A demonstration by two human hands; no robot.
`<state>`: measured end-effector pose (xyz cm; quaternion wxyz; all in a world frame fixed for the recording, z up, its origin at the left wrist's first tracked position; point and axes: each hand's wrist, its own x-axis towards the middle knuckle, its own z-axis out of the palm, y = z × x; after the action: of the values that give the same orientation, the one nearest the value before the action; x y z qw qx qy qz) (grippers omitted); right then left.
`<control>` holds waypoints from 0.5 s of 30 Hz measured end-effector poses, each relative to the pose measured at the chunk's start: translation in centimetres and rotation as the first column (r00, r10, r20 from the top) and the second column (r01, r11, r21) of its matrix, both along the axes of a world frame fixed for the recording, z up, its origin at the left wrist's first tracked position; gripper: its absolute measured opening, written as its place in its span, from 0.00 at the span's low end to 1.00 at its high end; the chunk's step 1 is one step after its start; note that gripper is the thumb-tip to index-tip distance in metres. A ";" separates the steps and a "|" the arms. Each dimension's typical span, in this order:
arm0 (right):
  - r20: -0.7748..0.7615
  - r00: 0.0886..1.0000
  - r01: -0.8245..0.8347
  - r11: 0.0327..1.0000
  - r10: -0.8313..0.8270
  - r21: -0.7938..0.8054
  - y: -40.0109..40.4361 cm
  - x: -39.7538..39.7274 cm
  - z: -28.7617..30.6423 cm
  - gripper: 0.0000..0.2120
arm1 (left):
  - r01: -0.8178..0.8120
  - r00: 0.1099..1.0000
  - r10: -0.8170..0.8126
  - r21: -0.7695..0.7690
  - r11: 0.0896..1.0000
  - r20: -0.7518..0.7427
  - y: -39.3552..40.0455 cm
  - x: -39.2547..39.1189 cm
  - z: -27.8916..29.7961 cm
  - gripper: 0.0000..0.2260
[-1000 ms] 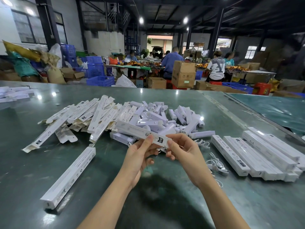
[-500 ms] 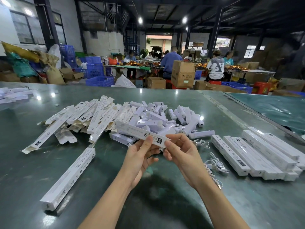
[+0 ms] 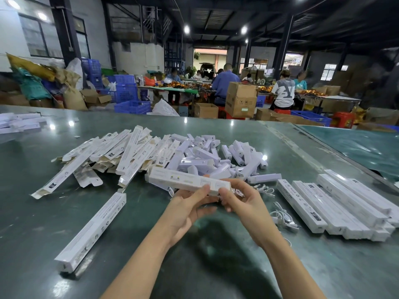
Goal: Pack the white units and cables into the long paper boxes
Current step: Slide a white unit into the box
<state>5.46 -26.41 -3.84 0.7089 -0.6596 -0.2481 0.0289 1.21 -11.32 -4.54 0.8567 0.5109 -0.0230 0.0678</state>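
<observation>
A long white paper box [image 3: 183, 180] is held level above the green table [image 3: 216, 266]. My left hand [image 3: 190, 210] pinches its near end from below, thumb on top. My right hand [image 3: 244, 203] pinches the same end from the right. Behind it lies a heap of white units [image 3: 207, 158] in clear wrap. Flat, unfolded paper boxes [image 3: 112, 154] are piled to the left. White cables [image 3: 282, 216] lie to the right of my hands. Filled closed boxes [image 3: 345, 206] are stacked at the right.
One closed long box [image 3: 95, 229] lies alone at the front left. More white boxes [image 3: 19, 123] sit at the table's far left. Beyond the table's far edge are blue crates [image 3: 131, 106], cardboard cartons [image 3: 240, 100] and seated people [image 3: 224, 83].
The box has turned in my hands: the printed face with the dark label has rolled away and a plainer face now points up. Both hands stay at its near end.
</observation>
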 end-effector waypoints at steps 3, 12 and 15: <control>0.122 0.991 0.069 0.995 -0.060 -0.074 0.0 0.0 -0.3 0.09 | -0.052 0.999 0.051 -0.131 0.990 -0.010 0.0 0.1 0.3 0.20; 0.491 0.871 0.203 0.910 0.001 -0.361 0.9 0.7 -2.0 0.19 | -0.316 0.949 0.315 -0.037 0.948 -0.015 0.3 0.9 -0.6 0.19; 0.492 0.869 0.181 0.899 0.043 -0.399 0.9 0.7 -2.2 0.20 | -0.403 0.915 0.403 0.016 0.915 0.018 0.5 1.2 -0.9 0.27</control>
<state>6.17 -25.50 -6.01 0.4592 -0.7942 -0.3822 -0.1106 2.46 -10.85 -5.44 0.8192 0.5124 0.0757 0.2462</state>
